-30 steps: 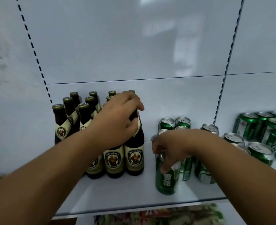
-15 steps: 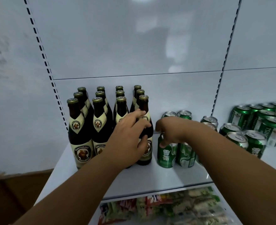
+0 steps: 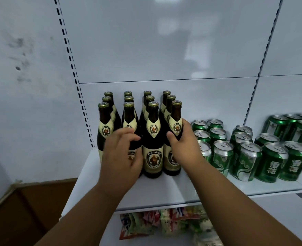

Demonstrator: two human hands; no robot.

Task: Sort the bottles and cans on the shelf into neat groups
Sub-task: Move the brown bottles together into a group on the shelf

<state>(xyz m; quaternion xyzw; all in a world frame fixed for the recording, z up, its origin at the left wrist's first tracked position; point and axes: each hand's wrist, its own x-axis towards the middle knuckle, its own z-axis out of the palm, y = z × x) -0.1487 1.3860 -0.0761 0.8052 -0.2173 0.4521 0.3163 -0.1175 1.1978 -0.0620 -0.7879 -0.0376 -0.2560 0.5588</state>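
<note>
Two hands work the brown beer bottles [image 3: 153, 139] at the shelf's [image 3: 164, 190] left end. At 7 o'clock of the block, the left hand [image 3: 122, 153] curls round the second front-row bottle [image 3: 129, 119]; at 4 o'clock, the right hand [image 3: 183, 144] grips the rightmost front bottle [image 3: 175, 121]. Green cans [image 3: 244, 157] stand grouped at 3 o'clock of the bottles. Snack packets [image 3: 166, 222] lie below, at 6 o'clock.

- Brown bottles [image 3: 153, 139]: twelve, gold caps, cream labels, upright in four tight rows of three, shelf's left part.
- Green cans [image 3: 248, 160]: upright, silver tops, clustered just right of the bottles, front ones near the edge.
</note>
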